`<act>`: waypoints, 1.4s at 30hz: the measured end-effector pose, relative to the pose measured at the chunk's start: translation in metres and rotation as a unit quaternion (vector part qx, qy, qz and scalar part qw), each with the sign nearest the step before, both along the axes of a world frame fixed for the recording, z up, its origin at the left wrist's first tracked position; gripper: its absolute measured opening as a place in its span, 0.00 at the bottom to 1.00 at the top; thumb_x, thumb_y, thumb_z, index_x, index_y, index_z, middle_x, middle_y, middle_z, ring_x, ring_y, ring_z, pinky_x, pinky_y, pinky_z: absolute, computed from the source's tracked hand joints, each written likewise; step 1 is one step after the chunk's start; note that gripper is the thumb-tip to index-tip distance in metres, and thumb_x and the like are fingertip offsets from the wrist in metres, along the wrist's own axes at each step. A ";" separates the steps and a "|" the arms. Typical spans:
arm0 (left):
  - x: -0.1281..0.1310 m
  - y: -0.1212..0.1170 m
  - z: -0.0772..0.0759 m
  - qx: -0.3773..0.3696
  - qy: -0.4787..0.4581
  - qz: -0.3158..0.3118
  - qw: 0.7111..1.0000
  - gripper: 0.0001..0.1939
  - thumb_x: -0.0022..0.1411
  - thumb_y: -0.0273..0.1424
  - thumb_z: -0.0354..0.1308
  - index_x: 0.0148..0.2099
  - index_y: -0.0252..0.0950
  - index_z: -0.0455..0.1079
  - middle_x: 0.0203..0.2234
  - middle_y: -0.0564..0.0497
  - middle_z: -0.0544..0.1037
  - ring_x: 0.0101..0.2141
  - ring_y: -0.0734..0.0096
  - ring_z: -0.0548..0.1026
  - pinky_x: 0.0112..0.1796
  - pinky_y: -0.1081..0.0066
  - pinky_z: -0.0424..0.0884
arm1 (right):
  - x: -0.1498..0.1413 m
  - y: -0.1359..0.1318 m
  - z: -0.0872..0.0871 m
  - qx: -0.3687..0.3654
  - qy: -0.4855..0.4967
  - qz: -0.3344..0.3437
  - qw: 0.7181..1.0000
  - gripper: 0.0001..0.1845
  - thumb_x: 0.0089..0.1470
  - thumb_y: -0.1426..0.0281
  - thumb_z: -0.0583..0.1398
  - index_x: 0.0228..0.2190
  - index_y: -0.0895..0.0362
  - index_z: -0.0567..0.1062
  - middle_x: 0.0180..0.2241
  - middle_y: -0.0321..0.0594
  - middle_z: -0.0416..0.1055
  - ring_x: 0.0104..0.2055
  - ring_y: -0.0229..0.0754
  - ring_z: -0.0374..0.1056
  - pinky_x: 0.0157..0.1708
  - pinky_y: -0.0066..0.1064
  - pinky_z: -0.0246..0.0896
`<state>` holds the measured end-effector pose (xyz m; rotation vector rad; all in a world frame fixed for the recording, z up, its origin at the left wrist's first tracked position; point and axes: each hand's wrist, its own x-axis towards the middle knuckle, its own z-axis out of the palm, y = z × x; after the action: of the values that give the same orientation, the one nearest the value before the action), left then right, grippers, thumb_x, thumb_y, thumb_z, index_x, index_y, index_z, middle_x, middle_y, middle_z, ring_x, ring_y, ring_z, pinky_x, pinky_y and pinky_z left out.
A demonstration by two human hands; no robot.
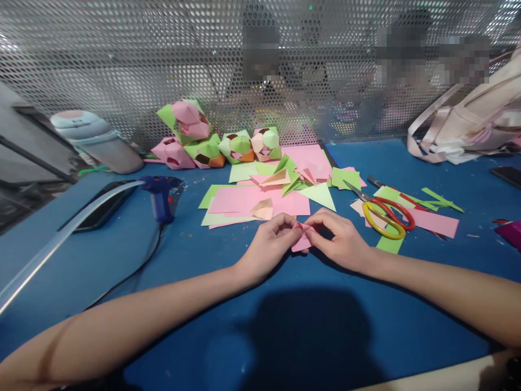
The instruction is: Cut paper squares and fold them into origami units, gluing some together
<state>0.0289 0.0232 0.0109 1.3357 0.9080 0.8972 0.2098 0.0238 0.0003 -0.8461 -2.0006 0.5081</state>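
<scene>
Between my two hands is a small piece of pink paper (301,243), partly covered by the fingers. My left hand (272,244) pinches its left side with thumb and fingers. On the other side, my right hand (340,239) grips it the same way, so the fingertips nearly meet. Just beyond the hands lie pink sheets (232,200) and a small peach folded piece (262,209). Green and pink folded pieces (287,174) are heaped farther back. Scissors (385,217) with red and yellow handles rest on paper scraps right of my right hand.
Folded paper balls (236,145) stand along the perforated metal screen (163,65). A blue glue gun (160,198) with a long clear stick, a dark phone (97,209) and a tumbler (101,141) are at left. A pale bag (468,122) sits at right. People show behind the screen.
</scene>
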 end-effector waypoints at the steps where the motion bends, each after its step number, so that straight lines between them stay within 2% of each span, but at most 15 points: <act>1: 0.000 0.001 -0.001 0.003 0.002 -0.001 1.000 0.08 0.62 0.34 0.57 0.36 0.34 0.64 0.23 0.53 0.74 0.28 0.71 0.74 0.33 0.71 0.68 | 0.000 0.000 0.000 0.000 0.000 -0.001 1.000 0.04 0.59 0.74 0.56 0.36 0.58 0.72 0.32 0.39 0.69 0.34 0.37 0.65 0.35 0.31 0.62; 6: -0.002 0.003 -0.002 0.027 0.029 0.020 0.999 0.07 0.60 0.33 0.57 0.36 0.33 0.68 0.30 0.52 0.73 0.31 0.74 0.70 0.34 0.73 0.66 | -0.001 0.000 0.001 0.001 0.002 -0.002 1.000 0.04 0.59 0.75 0.56 0.35 0.58 0.72 0.31 0.38 0.69 0.33 0.37 0.65 0.34 0.30 0.61; 13: 0.000 -0.002 0.003 0.083 0.078 0.025 0.993 0.09 0.58 0.34 0.60 0.38 0.34 0.70 0.24 0.56 0.70 0.26 0.78 0.66 0.29 0.76 0.63 | 0.000 -0.001 0.002 -0.004 0.000 -0.010 1.000 0.04 0.57 0.76 0.57 0.34 0.58 0.71 0.30 0.37 0.67 0.32 0.36 0.64 0.33 0.30 0.60; 18: -0.002 -0.002 0.002 0.161 0.145 0.053 0.975 0.09 0.61 0.35 0.59 0.37 0.34 0.72 0.26 0.54 0.73 0.27 0.77 0.68 0.30 0.76 0.63 | 0.000 -0.001 0.001 0.000 0.001 -0.003 1.000 0.03 0.58 0.76 0.56 0.33 0.58 0.71 0.29 0.37 0.67 0.32 0.36 0.64 0.34 0.30 0.60; 23: -0.003 -0.001 0.002 0.197 0.157 0.055 0.966 0.08 0.63 0.34 0.57 0.36 0.35 0.73 0.28 0.54 0.75 0.30 0.76 0.70 0.32 0.77 0.65 | 0.000 -0.001 0.000 0.002 -0.004 0.000 1.000 0.04 0.58 0.75 0.56 0.34 0.58 0.71 0.30 0.37 0.67 0.32 0.36 0.64 0.34 0.30 0.61; 35: -0.005 -0.002 0.004 0.187 0.165 0.038 0.968 0.11 0.65 0.35 0.53 0.40 0.36 0.74 0.34 0.51 0.78 0.36 0.70 0.74 0.40 0.73 0.68 | 0.001 0.000 0.001 0.001 -0.005 -0.013 1.000 0.05 0.58 0.75 0.56 0.35 0.56 0.71 0.31 0.38 0.69 0.33 0.38 0.65 0.35 0.32 0.62; 42: -0.006 -0.002 0.006 0.161 0.164 0.029 0.973 0.12 0.66 0.35 0.51 0.40 0.36 0.74 0.34 0.52 0.77 0.36 0.70 0.73 0.40 0.74 0.67 | 0.000 0.000 0.001 -0.001 -0.008 -0.014 1.000 0.04 0.58 0.75 0.56 0.35 0.57 0.71 0.31 0.39 0.69 0.34 0.38 0.65 0.36 0.32 0.62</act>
<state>0.0229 0.0212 0.0174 1.7824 1.0891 0.9112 0.2099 0.0234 0.0010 -0.8822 -2.0001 0.4894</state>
